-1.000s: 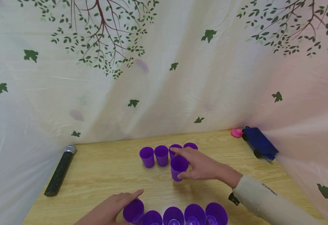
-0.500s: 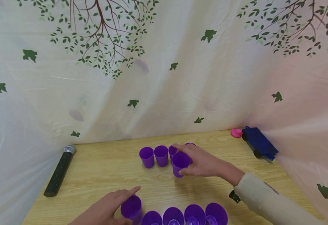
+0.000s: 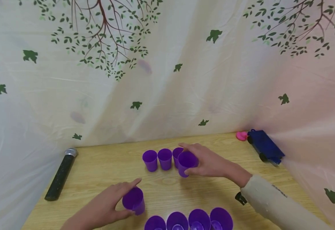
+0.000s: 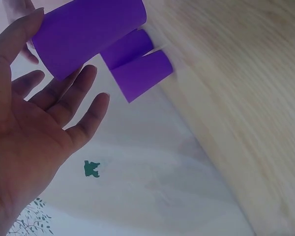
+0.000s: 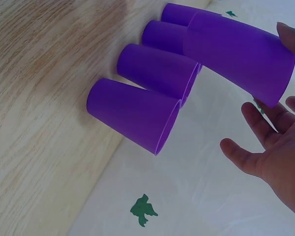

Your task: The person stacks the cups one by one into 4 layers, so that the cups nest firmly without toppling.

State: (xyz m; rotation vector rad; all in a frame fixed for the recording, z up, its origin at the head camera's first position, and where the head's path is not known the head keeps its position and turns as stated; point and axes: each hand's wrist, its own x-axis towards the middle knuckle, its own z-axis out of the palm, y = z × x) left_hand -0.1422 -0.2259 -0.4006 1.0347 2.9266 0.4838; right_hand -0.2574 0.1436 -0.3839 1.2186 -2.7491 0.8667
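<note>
My left hand pinches a purple plastic cup by its rim between thumb and forefinger, mouth up, behind the left end of the front row of purple cups. Farther back, my right hand pinches another purple cup near its rim, raised above the table. That cup overlaps part of a back row of purple cups, whose right-end cup is hidden by the hand in the head view. In the left wrist view, the other fingers are spread below the held cup.
A microphone lies at the left of the wooden table. At the back right are a pink toy duck and a blue toy cart. A white leaf-patterned sheet encloses the table behind and on both sides.
The left hand has lifted its cup away from the front row and moved it backward. The right hand has carried its cup slightly back and right, towards the back row's right end.
</note>
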